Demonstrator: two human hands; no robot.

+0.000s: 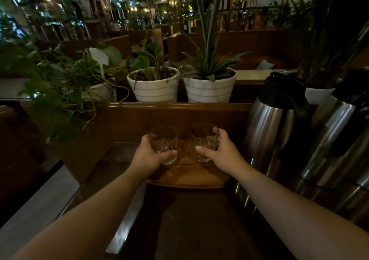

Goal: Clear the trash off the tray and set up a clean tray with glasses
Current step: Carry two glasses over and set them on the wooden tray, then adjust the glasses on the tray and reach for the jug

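A brown wooden tray (pixel 187 177) lies on a dark counter in the middle of the head view. My left hand (pixel 146 157) grips a clear patterned glass (pixel 163 140) over the tray's left part. My right hand (pixel 222 154) grips a second clear glass (pixel 203 140) over the tray's right part. Both glasses stand upright and look empty. Whether their bases touch the tray I cannot tell. No trash shows on the tray.
Two steel vacuum jugs with black tops (pixel 273 124) (pixel 339 138) stand close on the right. Behind a wooden ledge (pixel 179 106) sit striped white plant pots (pixel 153 88) (pixel 209 88). A trailing plant (pixel 65 92) hangs at the left. The dark counter (pixel 189 219) runs toward me.
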